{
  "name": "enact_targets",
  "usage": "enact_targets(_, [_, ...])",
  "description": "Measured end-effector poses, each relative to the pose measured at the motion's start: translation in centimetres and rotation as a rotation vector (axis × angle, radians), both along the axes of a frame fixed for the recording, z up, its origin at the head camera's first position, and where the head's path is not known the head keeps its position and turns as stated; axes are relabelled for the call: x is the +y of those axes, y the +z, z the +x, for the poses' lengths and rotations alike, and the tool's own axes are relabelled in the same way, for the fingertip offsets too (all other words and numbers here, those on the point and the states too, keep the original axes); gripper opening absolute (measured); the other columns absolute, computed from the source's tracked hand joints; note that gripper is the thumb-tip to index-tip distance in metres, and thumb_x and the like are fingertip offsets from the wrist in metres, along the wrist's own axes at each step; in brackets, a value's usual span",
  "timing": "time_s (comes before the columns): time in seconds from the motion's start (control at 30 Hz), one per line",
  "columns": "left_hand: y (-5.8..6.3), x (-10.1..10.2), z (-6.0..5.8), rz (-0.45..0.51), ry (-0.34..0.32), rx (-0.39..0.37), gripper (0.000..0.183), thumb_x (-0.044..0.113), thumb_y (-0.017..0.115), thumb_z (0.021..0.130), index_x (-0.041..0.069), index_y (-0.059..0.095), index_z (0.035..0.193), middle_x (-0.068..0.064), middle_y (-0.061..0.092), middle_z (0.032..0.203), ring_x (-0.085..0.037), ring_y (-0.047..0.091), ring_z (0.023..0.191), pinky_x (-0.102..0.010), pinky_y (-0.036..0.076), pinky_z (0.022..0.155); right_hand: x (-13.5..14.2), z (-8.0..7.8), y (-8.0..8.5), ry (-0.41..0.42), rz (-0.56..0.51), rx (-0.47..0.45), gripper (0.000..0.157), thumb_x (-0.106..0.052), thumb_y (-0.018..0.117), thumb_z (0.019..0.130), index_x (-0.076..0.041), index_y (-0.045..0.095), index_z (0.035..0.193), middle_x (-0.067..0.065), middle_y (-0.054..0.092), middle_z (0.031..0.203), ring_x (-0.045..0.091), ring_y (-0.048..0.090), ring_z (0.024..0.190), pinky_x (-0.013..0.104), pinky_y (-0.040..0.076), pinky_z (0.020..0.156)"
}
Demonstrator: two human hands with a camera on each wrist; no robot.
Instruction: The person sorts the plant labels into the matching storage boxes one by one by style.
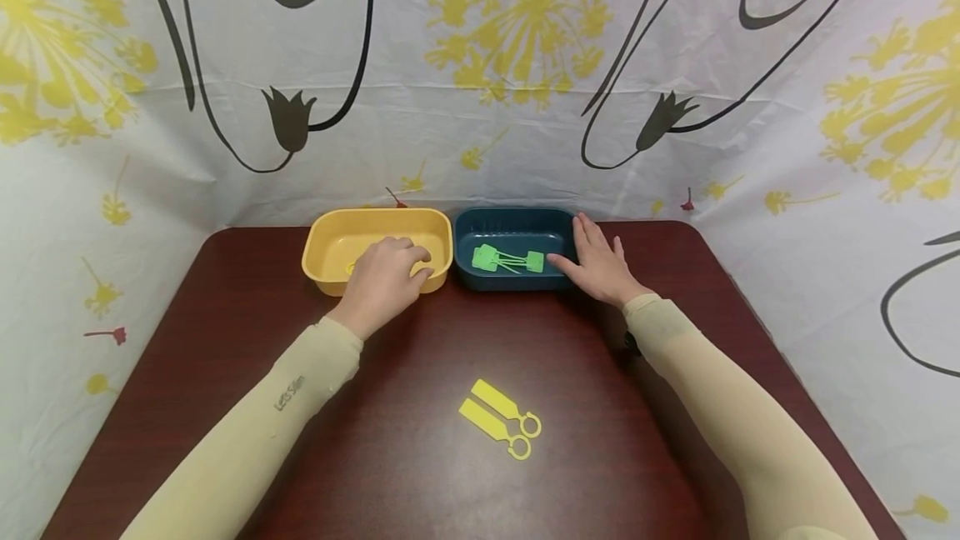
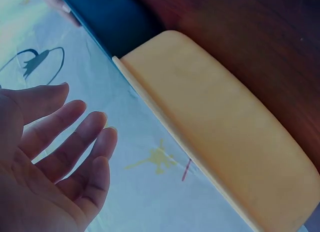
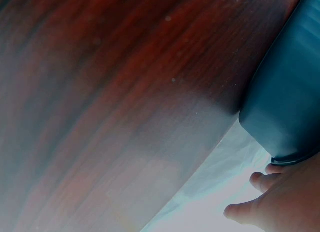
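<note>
My left hand [image 1: 386, 277] is above the front of a yellow bin [image 1: 324, 283], its fingers loosely bent. In the left wrist view, the relaxed fingers hold nothing beside the yellow bin [image 2: 215, 127]. A small yellow piece [image 1: 350, 268] shows inside that bin, partly behind the hand. At the right end of a dark blue bin [image 1: 495, 282], my right hand [image 1: 603, 269] has its fingers extended along the rim and its thumb over the inside. Several bright green flat tags with thin strips [image 1: 534, 262] lie in the blue bin.
On the dark wooden table [image 1: 420, 473], two flat yellow tags lie side by side in front of the bins, an upper tag [image 1: 497, 397] and a lower tag [image 1: 483, 420], each with a ring end. A patterned white cloth [image 1: 390, 140] hangs behind and beside the table.
</note>
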State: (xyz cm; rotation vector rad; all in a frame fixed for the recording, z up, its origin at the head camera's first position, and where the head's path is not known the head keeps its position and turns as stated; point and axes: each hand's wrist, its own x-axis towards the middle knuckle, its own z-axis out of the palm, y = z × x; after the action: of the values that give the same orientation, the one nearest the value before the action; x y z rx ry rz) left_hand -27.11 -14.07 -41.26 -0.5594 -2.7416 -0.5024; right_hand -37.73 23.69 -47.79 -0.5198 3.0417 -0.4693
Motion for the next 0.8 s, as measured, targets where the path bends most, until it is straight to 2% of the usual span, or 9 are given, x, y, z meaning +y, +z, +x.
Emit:
enact_targets(0.3, [-1.0,1.1,1.4,0.004,-0.061,-0.029,0.022,0.024,0.078,0.09,0.011,0.078,0.107,-0.004,0.069,0.093,-0.02,0.056,0.081,-0.035,0.05,0.075,0.0,-0.1,-0.1,-0.004,0.014,0.011,0.105,-0.078,0.036,0.094,-0.006,0.001,0.161,0.009,-0.004,0.169,0.031,0.002,0.154,0.069,0.0,0.114])
enact_targets(0.6, [-1.3,2.1,3.2,-0.005,-0.11,-0.065,0.028,0.027,0.081,0.088,0.015,0.077,0.113,0.001,0.069,0.098,-0.015,0.056,0.087,-0.032,0.051,0.082,-0.1,0.0,-0.1,-0.002,-0.006,0.01,0.104,-0.075,0.039,0.095,-0.004,0.004,0.161,0.011,-0.002,0.169,0.031,0.002,0.154,0.069,-0.002,0.114])
enact_targets(0.8, [-1.7,2.8,4.6,0.057,-0.206,-0.113,0.029,0.028,0.08,0.088,0.019,0.076,0.115,0.004,0.071,0.105,-0.011,0.058,0.093,-0.03,0.05,0.084,0.0,-0.1,0.0,-0.003,0.01,0.006,0.104,-0.076,0.038,0.094,-0.006,0.001,0.161,0.01,-0.003,0.169,0.029,0.0,0.154,0.069,0.001,0.114])
